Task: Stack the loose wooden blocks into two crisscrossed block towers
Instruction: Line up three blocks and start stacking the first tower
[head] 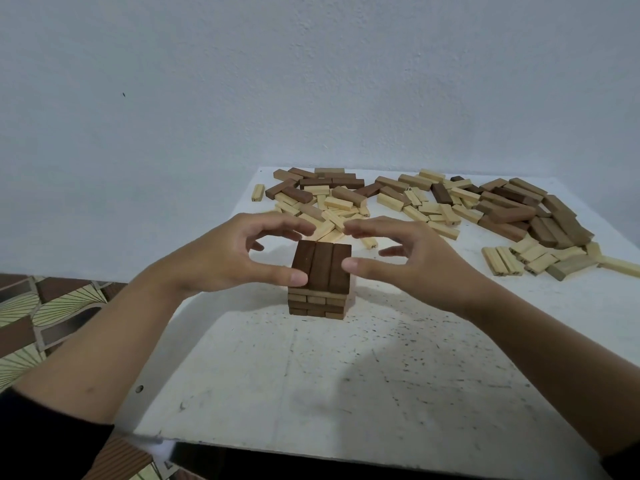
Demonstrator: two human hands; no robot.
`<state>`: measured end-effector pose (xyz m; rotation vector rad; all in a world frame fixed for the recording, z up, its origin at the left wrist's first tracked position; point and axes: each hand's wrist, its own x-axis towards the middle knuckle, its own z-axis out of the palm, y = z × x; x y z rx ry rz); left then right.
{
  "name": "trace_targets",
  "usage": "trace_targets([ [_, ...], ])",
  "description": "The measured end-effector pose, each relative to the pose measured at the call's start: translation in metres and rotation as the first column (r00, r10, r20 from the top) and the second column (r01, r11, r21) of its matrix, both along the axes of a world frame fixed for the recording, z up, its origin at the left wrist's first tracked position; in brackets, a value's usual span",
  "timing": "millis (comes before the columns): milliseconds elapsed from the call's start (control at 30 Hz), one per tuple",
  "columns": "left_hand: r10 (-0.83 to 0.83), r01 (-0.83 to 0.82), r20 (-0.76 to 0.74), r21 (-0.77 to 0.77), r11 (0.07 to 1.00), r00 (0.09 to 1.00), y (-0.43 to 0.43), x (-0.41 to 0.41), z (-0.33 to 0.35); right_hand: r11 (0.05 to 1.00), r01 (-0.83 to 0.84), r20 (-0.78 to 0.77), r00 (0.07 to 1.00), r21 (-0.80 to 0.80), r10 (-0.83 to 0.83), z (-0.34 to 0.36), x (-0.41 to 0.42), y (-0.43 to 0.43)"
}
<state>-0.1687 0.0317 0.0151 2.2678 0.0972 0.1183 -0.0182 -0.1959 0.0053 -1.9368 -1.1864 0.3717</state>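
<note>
**Head view.** We see a short tower of dark brown wooden blocks (320, 271) standing near the middle of the white speckled table (346, 375). Its layers are crisscrossed, with three blocks side by side on top. The left hand (235, 251) and the right hand (415, 258) flank that top layer. Both are spread with fingers arched, enclosing nothing, and each thumb tip lies against a near corner of the layer. We cannot tell whether the fingertips touch its far edge.

Behind the tower, the loose pale and brown wooden blocks (519, 216) lie in two heaps along the table's far side, the nearest ones partly hidden by the fingers. We cannot read the marks on some block ends. The black sleeves (45, 441) are cut off by the frame edges.
</note>
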Motion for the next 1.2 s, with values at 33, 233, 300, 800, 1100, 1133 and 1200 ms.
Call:
trace_targets([
  [33,-0.006,0.006,0.013,-0.021,1.0,1.0,0.0,-0.002,-0.004,1.0,-0.014,-0.009,1.0,0.001,0.014,-0.002,-0.001,-0.002],
  [233,-0.015,0.019,0.058,-0.067,0.998,0.998,-0.005,-0.001,-0.019,0.999,-0.035,0.03,0.999,-0.005,0.035,-0.013,-0.004,-0.004],
  [300,-0.002,0.006,0.068,-0.063,0.998,0.998,-0.006,0.0,-0.02,1.0,-0.022,0.039,0.999,0.007,0.022,-0.015,-0.006,-0.003],
  [800,0.014,-0.011,0.064,-0.046,0.999,0.998,-0.007,0.003,-0.019,0.999,0.012,0.088,0.996,0.041,-0.015,-0.017,-0.009,0.002],
  [1100,0.023,-0.02,0.071,-0.038,0.999,0.997,-0.011,0.0,-0.016,0.999,0.029,0.082,0.996,0.042,-0.033,-0.018,-0.007,0.001],
  [1133,0.038,-0.035,0.07,-0.044,0.998,0.997,-0.013,0.0,-0.015,0.997,0.044,0.07,0.996,0.058,-0.048,-0.018,-0.007,0.001],
  [1200,0.066,-0.061,0.088,-0.051,0.997,0.994,-0.017,0.002,-0.009,0.991,0.069,0.025,0.997,0.116,-0.072,-0.015,-0.006,0.0],
])
